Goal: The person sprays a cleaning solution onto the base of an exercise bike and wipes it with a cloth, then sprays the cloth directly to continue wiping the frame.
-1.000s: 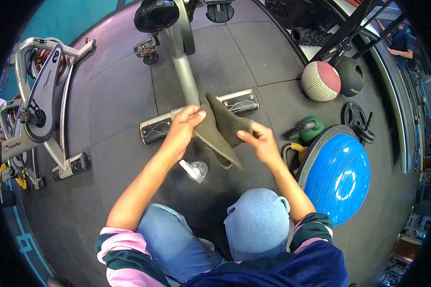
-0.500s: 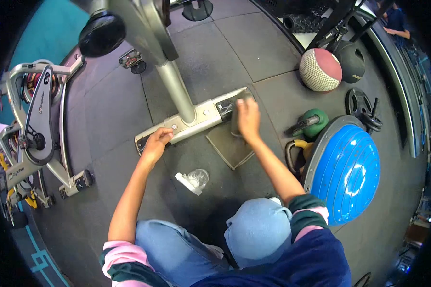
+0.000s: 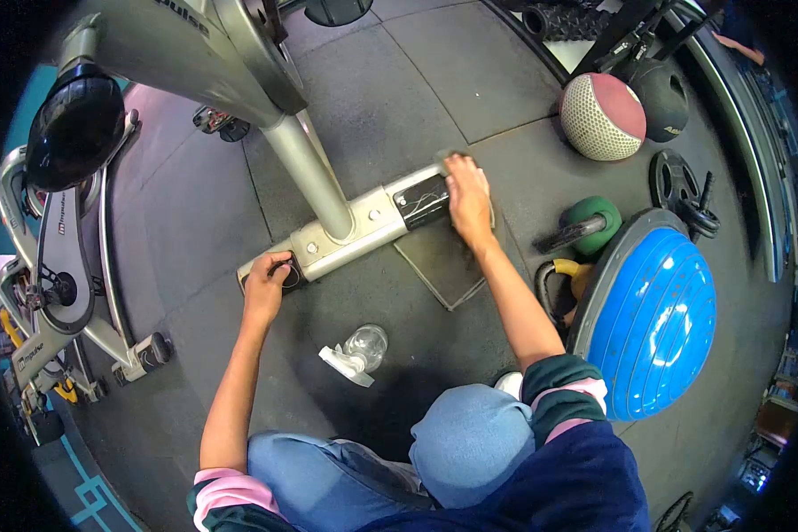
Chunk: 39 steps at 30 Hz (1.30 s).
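A silver stabilizer bar (image 3: pixel 363 232) of an exercise bike lies across the floor in front of me, with a dark panel on each side. At its left end my left hand (image 3: pixel 264 288) grips the bar by the black end piece, fingers curled. My right hand (image 3: pixel 470 199) is pressed over the right end, fingers bent round it. Under its fingertips shows the edge of a greyish cloth (image 3: pixel 453 158), mostly hidden by the hand. Between my arms a clear spray bottle (image 3: pixel 366 346) with a white trigger head lies near my knees.
A blue balance dome (image 3: pixel 652 324) stands close on the right, beside a green kettlebell (image 3: pixel 591 223) and a yellow-handled weight (image 3: pixel 569 269). Farther back are a pink-and-white ball (image 3: pixel 603 117) and weight plates (image 3: pixel 669 182). Another bike (image 3: pixel 62 266) is at the left.
My left hand has moved left and down to the bar's end and closed there. My right hand has shifted slightly right on the other end. The view has tilted a little.
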Tool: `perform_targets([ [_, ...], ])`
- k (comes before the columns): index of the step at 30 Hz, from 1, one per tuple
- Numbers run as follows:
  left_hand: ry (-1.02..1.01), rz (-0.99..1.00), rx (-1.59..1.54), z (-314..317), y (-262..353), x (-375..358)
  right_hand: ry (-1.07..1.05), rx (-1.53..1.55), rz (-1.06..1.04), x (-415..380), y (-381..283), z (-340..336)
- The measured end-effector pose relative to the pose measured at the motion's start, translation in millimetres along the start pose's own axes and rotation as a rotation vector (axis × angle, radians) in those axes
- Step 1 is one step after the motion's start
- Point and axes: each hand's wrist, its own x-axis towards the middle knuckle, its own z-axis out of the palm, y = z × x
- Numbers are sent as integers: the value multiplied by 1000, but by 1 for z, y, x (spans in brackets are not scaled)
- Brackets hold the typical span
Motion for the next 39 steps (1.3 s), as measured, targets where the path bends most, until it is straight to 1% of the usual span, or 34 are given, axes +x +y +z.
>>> perform_targets([
  [1,37,25,32,-3,2,0,26,49,58,3,6,3],
  [3,25,4,28,-5,4,0,24,-22,4,-6,3,8],
  [5,7,-23,-25,-1,0,1,-67,11,-55,-24,-16,12],
  [6,6,-23,-32,2,-2,3,-114,35,-94,-38,-30,16],
  [7,-11,-19,-69,6,-3,6,-116,55,-145,-49,-46,18],
  [9,-24,-14,-108,10,2,7,-259,147,-230,-65,-71,20],
  [10,-16,15,-38,11,10,5,-284,144,-326,-72,-78,23],
  [11,-7,43,34,11,17,3,-308,143,-420,-75,-81,26],
  [12,-5,43,36,9,23,0,-307,145,-421,-71,-78,22],
  [14,4,63,60,3,30,-5,-393,94,-494,-50,-59,8],
  [15,5,62,61,0,27,-6,-359,90,-459,-41,-42,5],
  [16,24,77,59,-7,19,-5,-269,70,-389,-30,-30,-2],
  [17,44,91,56,-16,9,-4,-221,1,-320,-18,-19,-9],
  [19,43,105,112,-32,-21,1,-198,-115,-210,2,-1,-19],
  [21,168,47,210,-45,-42,-4,-181,-50,-51,6,7,-10],
  [22,135,1,258,-51,-56,-4,-146,-64,-45,2,1,-4],
  [23,135,-2,254,-54,-79,-3,-112,-80,-39,-5,-7,4],
  [24,96,50,331,-53,-108,0,-84,-130,-82,-14,-14,14],
  [25,57,101,410,-51,-113,0,-98,-100,-108,-22,-26,20],
  [26,57,99,407,-52,-118,1,-131,-69,-129,-30,-38,25],
  [28,-39,-39,453,-49,-98,-2,-202,-26,-192,-43,-60,33],
  [29,-39,-39,454,-47,-94,-4,-234,-13,-236,-48,-69,37],
  [30,-24,-24,536,-46,-89,-4,-251,69,-271,-52,-77,42],
  [31,-9,-9,619,-45,-85,-5,-273,75,-318,-54,-83,45],
  [33,1,8,670,-41,-72,-14,-292,96,-392,-50,-81,41],
  [35,5,22,721,-44,-67,-17,-401,57,-522,-32,-63,20],
  [36,-7,29,725,-46,-68,-17,-365,-28,-534,-24,-54,11],
  [38,-16,28,725,-47,-70,-17,-322,-107,-400,-9,-36,-1],
  [39,-3,45,731,-46,-72,-17,-252,-178,-349,-3,-24,-3],
])
